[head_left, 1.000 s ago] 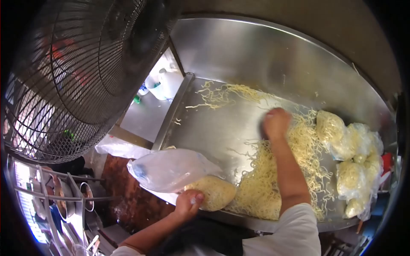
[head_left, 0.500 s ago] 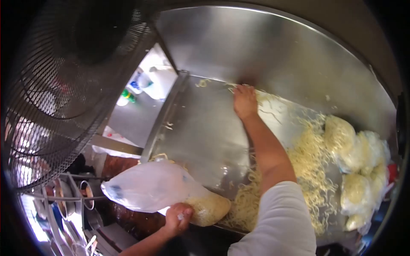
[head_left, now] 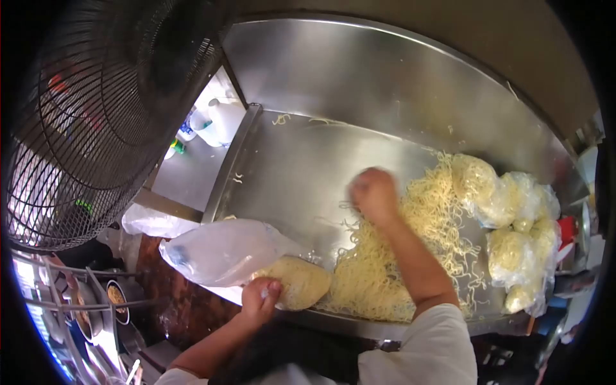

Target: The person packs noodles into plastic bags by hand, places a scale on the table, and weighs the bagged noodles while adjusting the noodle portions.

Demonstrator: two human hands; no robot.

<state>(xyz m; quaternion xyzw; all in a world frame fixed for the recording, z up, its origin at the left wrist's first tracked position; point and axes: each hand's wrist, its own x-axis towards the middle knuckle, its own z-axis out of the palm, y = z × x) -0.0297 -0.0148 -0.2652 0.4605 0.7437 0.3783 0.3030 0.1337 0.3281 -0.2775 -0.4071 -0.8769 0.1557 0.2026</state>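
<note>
My left hand (head_left: 260, 298) grips a clear plastic bag (head_left: 221, 253) by its side, fingers closed on the film. Yellow noodles (head_left: 295, 282) fill the bag's right end, which rests at the front edge of the steel table. My right hand (head_left: 374, 192) is curled closed over the middle of the table, blurred by motion. A few noodle strands show just under its fingers. To the right of and below that hand, a wide heap of loose noodles (head_left: 372, 276) is spread on the metal.
Several tied bags of noodles (head_left: 523, 247) stand at the right end of the steel table (head_left: 289, 167). Stray strands (head_left: 281, 119) lie near the back wall. A wire-caged fan (head_left: 96, 128) is at upper left. Below it, a metal rack (head_left: 70, 301) holds pans.
My right hand has come from the back edge toward the loose noodles, its fingers now curled. My left hand still holds the bag. The camera view has shifted slightly.
</note>
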